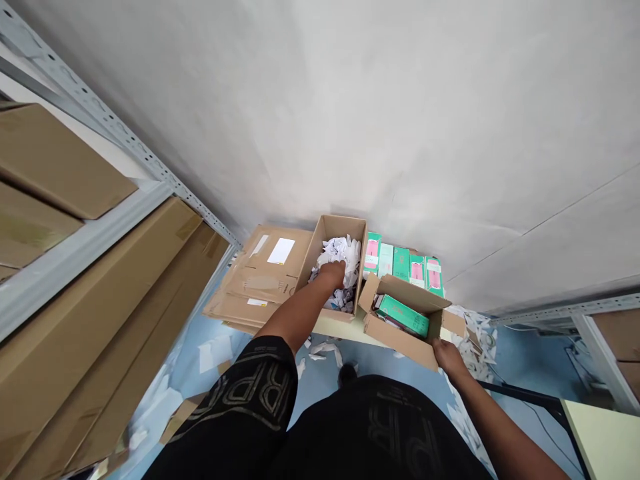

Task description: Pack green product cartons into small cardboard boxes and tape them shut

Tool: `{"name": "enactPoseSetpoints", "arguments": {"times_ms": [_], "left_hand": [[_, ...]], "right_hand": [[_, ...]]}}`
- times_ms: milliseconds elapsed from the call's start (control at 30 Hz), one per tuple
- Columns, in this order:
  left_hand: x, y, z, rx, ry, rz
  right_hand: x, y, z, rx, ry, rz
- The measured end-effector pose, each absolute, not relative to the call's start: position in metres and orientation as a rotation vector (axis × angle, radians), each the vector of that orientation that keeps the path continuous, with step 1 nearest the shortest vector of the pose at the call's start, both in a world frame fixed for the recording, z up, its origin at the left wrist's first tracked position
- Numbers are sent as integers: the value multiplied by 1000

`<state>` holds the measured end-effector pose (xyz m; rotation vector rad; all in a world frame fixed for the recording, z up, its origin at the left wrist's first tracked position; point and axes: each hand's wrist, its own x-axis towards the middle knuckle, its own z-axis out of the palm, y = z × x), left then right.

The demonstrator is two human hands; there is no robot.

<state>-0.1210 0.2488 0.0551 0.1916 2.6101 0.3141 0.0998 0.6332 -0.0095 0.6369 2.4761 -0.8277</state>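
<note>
My left hand (334, 272) reaches into a tall open cardboard box filled with crumpled white paper (347, 250). Its fingers curl into the paper and are closed on some of it. Beside that box, a smaller open carton (400, 339) sits tilted, with a green box (404, 315) lying inside. At the carton's near right corner, my right hand (447, 357) grips the cardboard edge. Behind the carton stands a row of green and pink product boxes (401, 262).
Flattened cardboard boxes (265, 277) are stacked left of the paper-filled box. A metal shelf (100, 247) with large brown cartons (100, 320) stands at left. Paper scraps (483, 333) litter the blue floor. A pale tabletop corner (605, 433) is at lower right.
</note>
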Motion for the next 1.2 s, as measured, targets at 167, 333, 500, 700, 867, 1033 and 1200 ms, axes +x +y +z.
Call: {"name": "enactPoseSetpoints", "arguments": {"times_ms": [167,333,500,700,867,1033,1200], "left_hand": [[-127,250,34,208,2567,263],[-129,240,32,232,2581,246],[-131,245,32,187,2581,236],[-133,241,54,186,2662,274],[-120,209,99,129,2852,328],[-78,200,149,-52,3125,806],[-26,273,160,561,3063,923]], "right_hand": [[89,631,-5,647,2423,-818],[85,632,-3,670,2375,-843],[84,634,-8,683,2346,-868],[83,638,-16,691,2319,-888],[82,640,-18,675,2308,-888],[81,637,-13,674,2289,-899],[80,633,-9,717,2274,-911]]}}
